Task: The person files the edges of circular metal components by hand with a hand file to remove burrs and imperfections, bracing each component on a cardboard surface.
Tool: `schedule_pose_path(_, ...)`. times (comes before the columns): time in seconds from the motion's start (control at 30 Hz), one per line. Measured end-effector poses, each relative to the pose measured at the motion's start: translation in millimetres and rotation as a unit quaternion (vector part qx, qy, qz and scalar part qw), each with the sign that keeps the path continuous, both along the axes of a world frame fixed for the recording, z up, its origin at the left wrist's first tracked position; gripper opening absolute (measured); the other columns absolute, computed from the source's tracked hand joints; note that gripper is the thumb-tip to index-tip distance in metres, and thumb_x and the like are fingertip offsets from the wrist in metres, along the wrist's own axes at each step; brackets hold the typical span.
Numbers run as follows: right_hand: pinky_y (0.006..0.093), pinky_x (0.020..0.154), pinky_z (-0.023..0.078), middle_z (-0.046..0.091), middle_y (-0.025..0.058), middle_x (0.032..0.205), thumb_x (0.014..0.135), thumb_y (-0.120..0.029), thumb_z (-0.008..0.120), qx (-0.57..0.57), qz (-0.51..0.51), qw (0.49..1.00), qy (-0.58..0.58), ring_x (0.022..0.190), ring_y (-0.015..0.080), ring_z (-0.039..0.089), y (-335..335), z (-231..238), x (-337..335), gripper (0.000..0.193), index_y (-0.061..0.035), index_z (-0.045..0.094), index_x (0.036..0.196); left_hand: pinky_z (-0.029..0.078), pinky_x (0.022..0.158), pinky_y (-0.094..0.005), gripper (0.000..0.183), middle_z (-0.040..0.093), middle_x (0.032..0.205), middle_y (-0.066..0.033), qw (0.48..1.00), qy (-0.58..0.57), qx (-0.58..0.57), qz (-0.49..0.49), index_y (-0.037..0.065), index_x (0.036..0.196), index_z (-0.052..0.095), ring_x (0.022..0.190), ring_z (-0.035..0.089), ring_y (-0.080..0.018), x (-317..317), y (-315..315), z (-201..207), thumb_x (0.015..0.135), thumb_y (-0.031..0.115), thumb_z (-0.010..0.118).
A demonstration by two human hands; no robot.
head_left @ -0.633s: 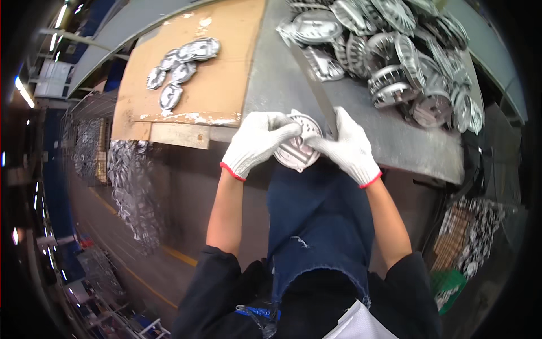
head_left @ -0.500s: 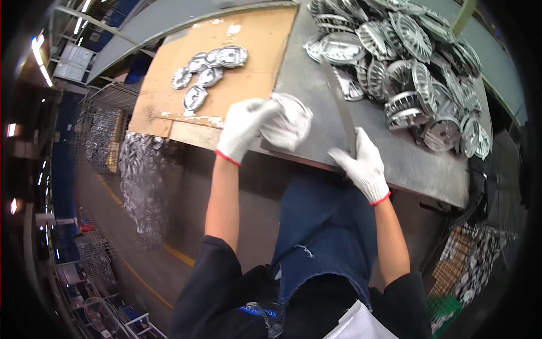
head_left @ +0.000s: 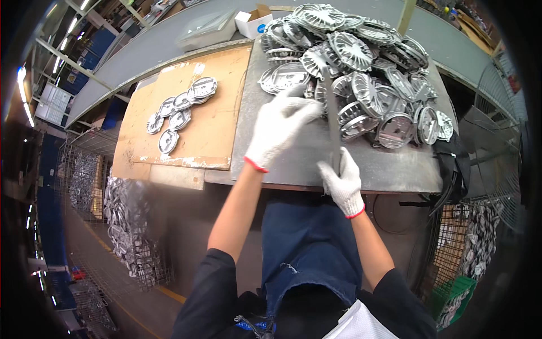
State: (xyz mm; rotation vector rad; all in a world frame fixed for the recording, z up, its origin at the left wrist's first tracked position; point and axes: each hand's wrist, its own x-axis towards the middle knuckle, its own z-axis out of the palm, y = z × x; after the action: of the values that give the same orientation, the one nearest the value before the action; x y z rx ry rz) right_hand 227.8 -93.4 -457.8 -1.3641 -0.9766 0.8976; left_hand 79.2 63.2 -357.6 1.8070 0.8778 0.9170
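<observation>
My left hand [head_left: 280, 124], in a white glove with a red cuff, is over the metal table with its fingers apart and nothing visible in them. Its fingertips are blurred, close to the near left edge of a pile of round silver metal castings [head_left: 353, 51]. A flat round casting [head_left: 291, 76] lies just beyond those fingers. My right hand [head_left: 342, 182], gloved alike, is closed round the lower end of a long flat metal file [head_left: 333, 116]. The file points up and away, in front of the pile.
Several smaller round castings [head_left: 179, 118] lie on a cardboard sheet [head_left: 209, 135] at the left. A wire basket [head_left: 135, 243] of metal parts stands below. Behind the table are a small white box [head_left: 253, 22] and a clear plastic tub [head_left: 206, 34]. A green crate [head_left: 454, 299] is at lower right.
My left hand has moved right and forward towards the pile; the round casting it held is no longer seen in it. My right hand still grips the file. The view has shifted.
</observation>
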Motion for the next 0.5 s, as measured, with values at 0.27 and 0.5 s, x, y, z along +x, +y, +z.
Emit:
schedule_pose_path(0.27,0.0274,0.046,0.040,0.056,-0.0026,0.072,0.109,-0.009,0.075,0.081,-0.212,0.970,0.083,0.049,0.0072,0.049,-22.3,-14.2,56.4,0.022,-0.0051,0.060,0.126,0.058,0.082,-0.0398,0.039,0.083,0.095,-0.0142,0.999,-0.001,-0.030,-0.032,0.001,0.106,0.086,0.085,0.077,-0.0242,118.9,-20.1,15.5,0.101,0.038,0.077)
schedule_pose_path(0.5,0.0282,0.043,0.039,0.056,-0.0020,0.070,0.109,-0.011,0.076,0.053,-0.213,0.966,0.134,0.047,0.0073,0.049,-23.4,-11.9,60.6,0.026,-0.0044,0.061,0.130,0.057,0.066,-0.0389,0.035,0.076,0.072,-0.0105,0.986,-0.051,-0.145,-0.061,0.000,0.094,0.087,0.063,0.070,-0.0174,128.6,-20.3,35.4,0.097,0.035,0.082)
